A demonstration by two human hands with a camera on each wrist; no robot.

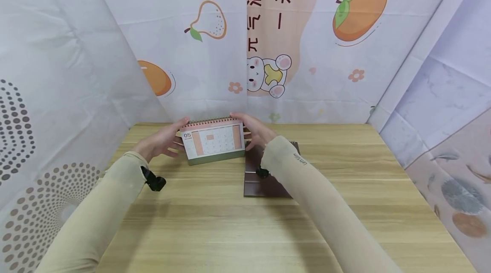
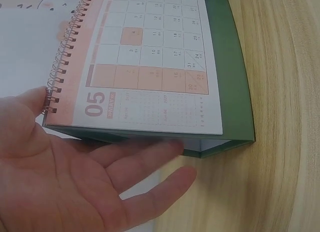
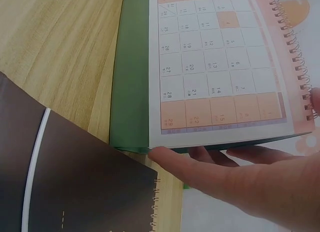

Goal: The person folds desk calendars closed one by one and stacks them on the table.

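Note:
A desk calendar (image 1: pixel 216 136) with a spiral-bound top, a green base and a pink-and-white page marked 05 stands tilted at the back of the table. My left hand (image 1: pixel 163 140) holds its left end. In the left wrist view, one digit of the left hand (image 2: pixel 75 177) touches the coil while other fingers reach past the side edge. My right hand (image 1: pixel 258 130) holds the opposite end, at the top coil and the side. In the right wrist view, a fingertip of the right hand (image 3: pixel 240 184) meets the lower corner; other fingers are partly hidden behind.
A dark brown spiral-bound item (image 1: pixel 255 185) with a white line across it lies just right of the calendar, partly under the right forearm. The wooden table (image 1: pixel 215 230) meets a printed curtain (image 1: pixel 153 17) at the back. More patterned cloth hangs at both sides.

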